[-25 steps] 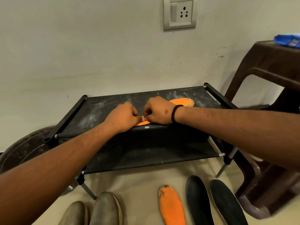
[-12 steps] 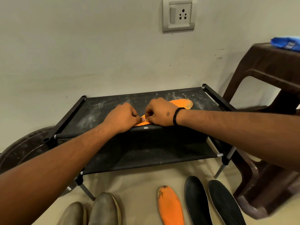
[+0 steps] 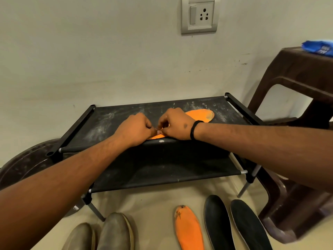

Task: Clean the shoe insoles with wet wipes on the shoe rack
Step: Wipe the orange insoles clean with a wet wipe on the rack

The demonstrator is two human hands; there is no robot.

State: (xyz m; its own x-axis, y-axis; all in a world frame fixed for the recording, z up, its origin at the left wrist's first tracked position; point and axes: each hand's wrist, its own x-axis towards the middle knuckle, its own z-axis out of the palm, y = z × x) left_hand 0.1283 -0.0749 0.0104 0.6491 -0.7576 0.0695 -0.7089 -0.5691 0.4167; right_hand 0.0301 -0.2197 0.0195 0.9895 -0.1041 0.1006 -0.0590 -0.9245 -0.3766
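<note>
Beige flooring [image 3: 162,210] fills the bottom of the frame, where two grey-brown shoes [image 3: 106,233] at lower left are cut off by the lower edge, so only their toe ends show. Right of them lie a loose orange insole [image 3: 189,230] and two black insoles [image 3: 237,226], each likewise cropped at the bottom. Above these stands the black shoe rack [image 3: 111,123], its upper fabric shelf dusted with pale marks and its lower shelf largely in shadow. At mid-frame both forearms converge over the front edge of the upper shelf. Left hand [image 3: 134,129] is curled into a loose fist, knuckles up, thumb and forefinger meeting at a small pale scrap between the two hands; whether this scrap is a wet wipe cannot be told, as it is nearly hidden. Right hand [image 3: 176,124], with a black band [image 3: 195,129] at the wrist, is also curled, its fingertips pinching at the same point and its heel resting on a second orange insole [image 3: 201,114]. That insole lies flat on the upper shelf; its middle is covered by the right hand, with one end showing at centre right and the other at the shelf's front edge. A dark round tub [image 3: 23,165] is partly hidden behind the left forearm. At right stands a brown plastic stool [image 3: 295,73] bearing a blue packet [image 3: 319,49], cut off by the frame edge. A wall socket [image 3: 200,15] sits at upper centre.
</note>
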